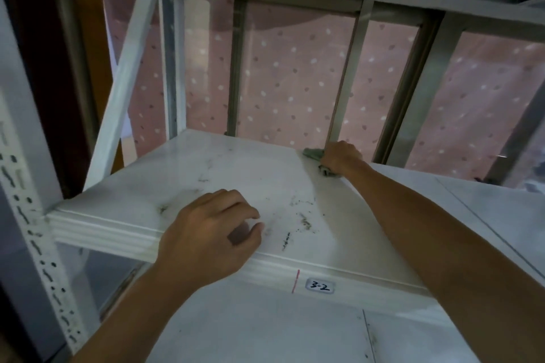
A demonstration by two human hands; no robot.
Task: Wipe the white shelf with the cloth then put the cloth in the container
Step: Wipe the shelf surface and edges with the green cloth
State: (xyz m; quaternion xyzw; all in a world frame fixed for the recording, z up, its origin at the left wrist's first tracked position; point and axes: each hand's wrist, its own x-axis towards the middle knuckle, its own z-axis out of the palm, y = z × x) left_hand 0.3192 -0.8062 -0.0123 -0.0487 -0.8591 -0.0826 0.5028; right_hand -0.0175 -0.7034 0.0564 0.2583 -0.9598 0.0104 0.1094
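The white shelf fills the middle of the view, marked with dark smudges and crumbs near its front. My right hand reaches to the shelf's far edge and presses a green cloth onto the surface; most of the cloth is hidden under the hand. My left hand rests on the shelf's front edge with its fingers curled loosely and nothing in it. No container shows in the view.
A label reading "3-2" and a red mark sit on the front lip. A perforated white upright stands at left, a diagonal brace behind it. A lower shelf lies below, another shelf overhead. A pink dotted curtain hangs behind metal bars.
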